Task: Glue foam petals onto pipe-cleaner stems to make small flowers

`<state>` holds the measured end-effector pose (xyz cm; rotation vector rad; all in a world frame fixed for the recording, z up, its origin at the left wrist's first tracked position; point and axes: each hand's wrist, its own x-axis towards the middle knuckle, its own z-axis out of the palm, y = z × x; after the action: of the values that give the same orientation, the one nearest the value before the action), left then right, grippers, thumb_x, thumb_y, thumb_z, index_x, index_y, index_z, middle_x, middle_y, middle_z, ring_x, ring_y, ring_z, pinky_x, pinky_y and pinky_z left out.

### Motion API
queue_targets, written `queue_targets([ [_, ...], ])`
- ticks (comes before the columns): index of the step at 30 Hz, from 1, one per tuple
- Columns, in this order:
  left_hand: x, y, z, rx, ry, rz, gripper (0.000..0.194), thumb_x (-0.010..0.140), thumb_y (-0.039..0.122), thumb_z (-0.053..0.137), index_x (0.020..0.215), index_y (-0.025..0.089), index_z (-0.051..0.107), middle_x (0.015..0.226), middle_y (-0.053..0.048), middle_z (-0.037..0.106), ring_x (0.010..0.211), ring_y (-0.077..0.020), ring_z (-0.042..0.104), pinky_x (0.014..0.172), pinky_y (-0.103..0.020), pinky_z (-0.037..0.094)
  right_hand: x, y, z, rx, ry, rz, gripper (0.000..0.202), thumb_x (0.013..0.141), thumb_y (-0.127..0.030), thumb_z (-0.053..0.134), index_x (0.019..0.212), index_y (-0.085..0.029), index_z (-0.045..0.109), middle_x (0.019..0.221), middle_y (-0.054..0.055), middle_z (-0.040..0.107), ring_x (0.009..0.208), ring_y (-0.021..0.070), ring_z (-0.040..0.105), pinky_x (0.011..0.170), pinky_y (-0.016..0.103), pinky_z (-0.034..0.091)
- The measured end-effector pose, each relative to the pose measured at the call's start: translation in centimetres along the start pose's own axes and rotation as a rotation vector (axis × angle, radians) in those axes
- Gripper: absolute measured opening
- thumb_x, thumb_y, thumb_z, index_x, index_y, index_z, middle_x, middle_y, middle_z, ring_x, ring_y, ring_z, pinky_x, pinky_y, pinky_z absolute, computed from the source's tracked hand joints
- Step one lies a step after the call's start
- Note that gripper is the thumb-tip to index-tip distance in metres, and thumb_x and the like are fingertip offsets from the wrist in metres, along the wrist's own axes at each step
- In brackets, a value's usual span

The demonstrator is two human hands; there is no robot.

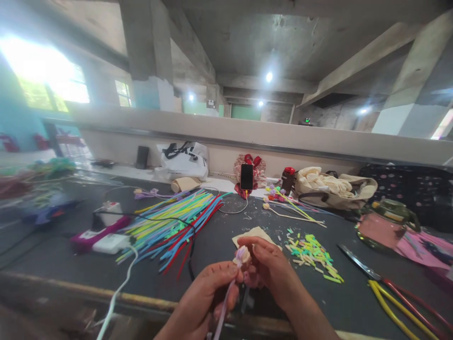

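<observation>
Just above the table's front edge, my left hand [208, 290] pinches a lilac fuzzy stem [224, 309] close below a small pipe-cleaner flower [242, 256]. The flower has a lilac centre and cream petals. My right hand [271, 262] curls around its other side, fingertips at the petals. Some pinkish material [252, 277] shows under the right fingers, partly hidden. Behind the hands lies a beige cloth or paper piece [256, 232]. To the right is a scattered pile of short green, yellow and cream pipe-cleaner pieces [314, 255].
Long coloured pipe cleaners [170, 222] lie to the left, beside a purple-and-white power strip [101, 236] with cables. Large scissors [371, 274] rest at right near a bottle [384, 222]. A phone [247, 177], finished flowers [276, 192] and bags [336, 191] line the back.
</observation>
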<state>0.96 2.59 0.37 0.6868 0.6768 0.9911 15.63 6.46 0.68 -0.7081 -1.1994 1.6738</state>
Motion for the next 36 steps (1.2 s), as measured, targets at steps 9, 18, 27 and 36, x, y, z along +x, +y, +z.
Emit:
queue_targets([
  [9, 0.2, 0.0, -0.1, 0.41, 0.111, 0.171, 0.023, 0.06, 0.031, 0.068, 0.067, 0.013, 0.055, 0.043, 0.006, 0.051, 0.036, -0.0034, 0.04, 0.036, -0.013, 0.03, -0.2, 0.8, 0.1, -0.078, 0.094, -0.052, 0.02, 0.07, -0.029, 0.065, 0.084, -0.015, 0.066, 0.051, -0.002, 0.06, 0.037, 0.0045, 0.046, 0.035, 0.013, 0.029],
  [18, -0.2, -0.5, 0.2, 0.596, 0.355, 0.347, 0.024, 0.068, 0.033, 0.062, 0.086, 0.017, 0.061, 0.053, 0.004, 0.059, 0.04, -0.008, 0.052, 0.036, -0.016, 0.041, -0.4, 0.8, 0.5, -0.094, 0.155, -0.013, 0.021, 0.07, -0.032, 0.065, 0.082, -0.015, 0.065, 0.05, -0.002, 0.06, 0.036, 0.004, 0.046, 0.036, 0.013, 0.032],
  [27, -0.4, -0.6, 0.5, 0.829, 0.412, 0.529, 0.02, 0.075, 0.031, 0.055, 0.084, 0.02, 0.069, 0.05, 0.004, 0.054, 0.039, -0.0078, 0.049, 0.034, -0.015, 0.041, -1.2, 1.6, 0.3, -0.15, 0.217, -0.099, 0.028, 0.075, -0.039, 0.061, 0.089, -0.015, 0.065, 0.056, -0.001, 0.061, 0.044, 0.006, 0.05, 0.041, 0.014, 0.038],
  [36, -0.1, -1.2, -0.3, 1.196, 0.371, 1.076, 0.018, 0.078, 0.015, 0.053, 0.087, 0.021, 0.068, 0.073, -0.001, 0.066, 0.065, -0.0093, 0.062, 0.063, -0.015, 0.049, -2.2, 1.7, 0.0, -0.278, 0.215, -0.275, 0.017, 0.075, -0.032, 0.062, 0.088, -0.022, 0.063, 0.078, 0.0, 0.062, 0.061, 0.01, 0.057, 0.052, 0.019, 0.047],
])
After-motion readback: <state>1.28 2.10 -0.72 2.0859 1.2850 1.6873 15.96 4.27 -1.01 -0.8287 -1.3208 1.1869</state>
